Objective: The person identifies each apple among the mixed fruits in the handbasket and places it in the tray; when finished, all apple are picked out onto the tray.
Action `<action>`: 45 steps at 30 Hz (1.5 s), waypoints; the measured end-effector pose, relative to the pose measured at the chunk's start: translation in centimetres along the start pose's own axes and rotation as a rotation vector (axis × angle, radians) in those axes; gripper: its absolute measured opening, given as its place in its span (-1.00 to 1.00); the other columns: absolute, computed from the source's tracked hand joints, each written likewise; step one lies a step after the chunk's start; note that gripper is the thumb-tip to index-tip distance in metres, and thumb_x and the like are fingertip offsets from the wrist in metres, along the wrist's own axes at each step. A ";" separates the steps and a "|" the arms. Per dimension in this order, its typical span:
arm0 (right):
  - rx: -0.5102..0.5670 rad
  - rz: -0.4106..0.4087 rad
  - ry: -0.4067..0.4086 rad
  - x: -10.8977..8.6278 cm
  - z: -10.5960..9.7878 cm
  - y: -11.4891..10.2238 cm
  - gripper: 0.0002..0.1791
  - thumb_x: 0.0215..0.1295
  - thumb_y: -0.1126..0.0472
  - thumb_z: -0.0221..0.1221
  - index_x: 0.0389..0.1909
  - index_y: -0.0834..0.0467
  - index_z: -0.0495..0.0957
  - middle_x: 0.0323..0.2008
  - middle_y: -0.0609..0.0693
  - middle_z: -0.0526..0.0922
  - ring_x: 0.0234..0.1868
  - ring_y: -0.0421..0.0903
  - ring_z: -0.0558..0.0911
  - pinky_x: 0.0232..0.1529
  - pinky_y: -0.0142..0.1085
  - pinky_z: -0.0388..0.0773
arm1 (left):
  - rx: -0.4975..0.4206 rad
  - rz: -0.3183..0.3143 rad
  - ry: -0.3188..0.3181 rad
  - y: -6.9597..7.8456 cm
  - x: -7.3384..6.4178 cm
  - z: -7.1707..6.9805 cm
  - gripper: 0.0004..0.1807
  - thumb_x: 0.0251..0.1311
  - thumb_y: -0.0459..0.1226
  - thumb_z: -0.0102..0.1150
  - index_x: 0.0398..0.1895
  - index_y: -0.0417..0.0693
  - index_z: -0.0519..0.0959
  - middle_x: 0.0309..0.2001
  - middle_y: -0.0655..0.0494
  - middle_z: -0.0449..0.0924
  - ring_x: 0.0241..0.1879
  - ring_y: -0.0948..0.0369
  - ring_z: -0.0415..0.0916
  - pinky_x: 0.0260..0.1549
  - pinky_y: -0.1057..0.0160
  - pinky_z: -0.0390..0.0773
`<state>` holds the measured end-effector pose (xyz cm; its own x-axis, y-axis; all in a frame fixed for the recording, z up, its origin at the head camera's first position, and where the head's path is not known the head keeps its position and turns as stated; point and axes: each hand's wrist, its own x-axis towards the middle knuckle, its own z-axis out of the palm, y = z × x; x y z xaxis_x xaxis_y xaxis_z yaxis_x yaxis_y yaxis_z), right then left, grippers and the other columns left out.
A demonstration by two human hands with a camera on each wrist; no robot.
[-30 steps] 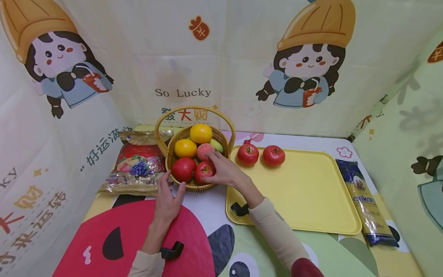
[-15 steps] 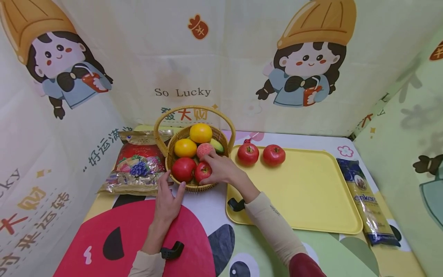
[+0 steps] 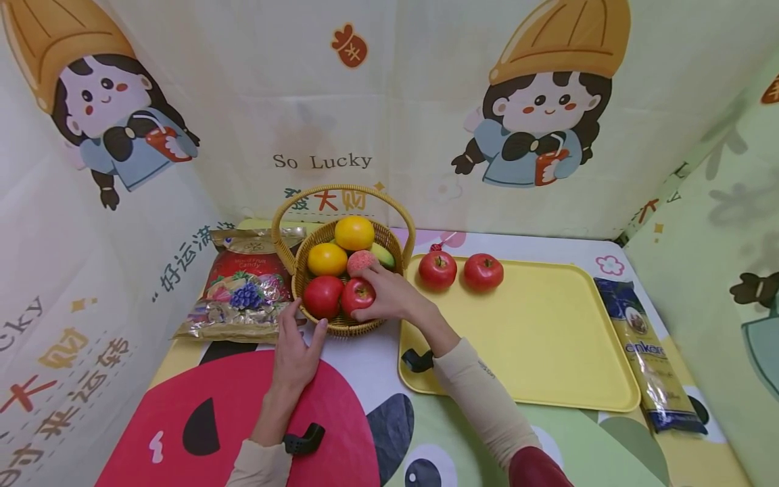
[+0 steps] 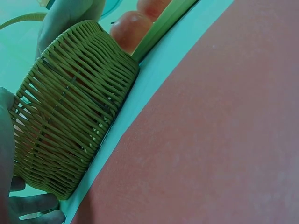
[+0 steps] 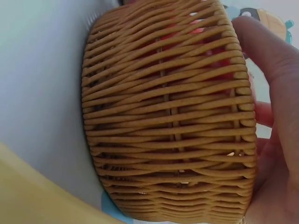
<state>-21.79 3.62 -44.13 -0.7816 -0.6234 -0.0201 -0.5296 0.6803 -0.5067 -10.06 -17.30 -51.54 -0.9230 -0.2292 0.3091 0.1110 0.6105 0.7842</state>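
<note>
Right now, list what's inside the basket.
Two yellow-orange fruits, two red fruits, a pink fruit and a partly covered green fruit. Anything beneath them or under the right hand is hidden.

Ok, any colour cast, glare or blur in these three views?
Head: glare on the candy bag and the gold packet; left wrist: strong green-teal cast over the basket; right wrist: more natural colours, basket weave crisp, yellow tray blurred at the lower left.

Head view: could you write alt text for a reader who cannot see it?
A person's right hand holds a red apple in a wicker basket of fruit, with the left hand at the rim. Two more apples sit on a yellow tray to the right; a candy bag lies left.
</note>
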 end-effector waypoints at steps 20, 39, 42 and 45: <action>0.306 -0.110 0.039 -1.8 -1.5 0.9 -0.15 -0.05 -0.02 0.39 0.36 -0.26 0.35 0.28 -0.05 0.31 0.23 -0.07 0.42 0.09 -0.12 0.61 | -0.009 0.005 0.007 -0.2 0.0 0.0 -0.23 0.32 -0.04 0.20 0.48 -0.12 0.15 0.29 -0.15 0.30 0.07 -0.04 0.46 -0.09 -0.04 0.51; 0.303 -0.012 0.162 -7.2 -4.6 2.3 -0.04 -0.11 0.06 0.41 0.37 -0.02 0.18 0.28 -0.05 0.37 0.26 -0.08 0.43 0.06 -0.06 0.64 | -0.012 0.016 0.012 -0.2 -0.1 0.1 -0.23 0.31 -0.05 0.21 0.48 -0.12 0.16 0.31 -0.16 0.29 0.07 -0.03 0.47 -0.09 -0.05 0.51; 0.302 -0.013 0.182 -8.0 -5.0 2.8 -0.04 -0.12 0.08 0.41 0.37 -0.01 0.17 0.28 -0.04 0.35 0.27 -0.07 0.41 0.06 -0.06 0.64 | -0.012 0.021 0.014 -0.1 -0.1 0.0 -0.24 0.31 -0.06 0.22 0.47 -0.13 0.16 0.31 -0.17 0.29 0.06 -0.04 0.47 -0.10 -0.05 0.51; 0.322 -0.011 0.214 -8.8 -5.4 3.4 -0.05 -0.13 0.10 0.40 0.36 0.00 0.18 0.28 -0.03 0.37 0.26 -0.05 0.43 0.05 -0.04 0.65 | -0.010 0.024 0.013 -0.1 0.0 0.0 -0.24 0.31 -0.06 0.22 0.46 -0.14 0.16 0.31 -0.17 0.29 0.06 -0.05 0.47 -0.10 -0.05 0.51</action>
<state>-18.44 13.48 -41.03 -0.8458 -0.5120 0.1496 -0.4340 0.4975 -0.7511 -10.06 -17.32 -51.60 -0.9153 -0.2240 0.3348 0.1370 0.6085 0.7817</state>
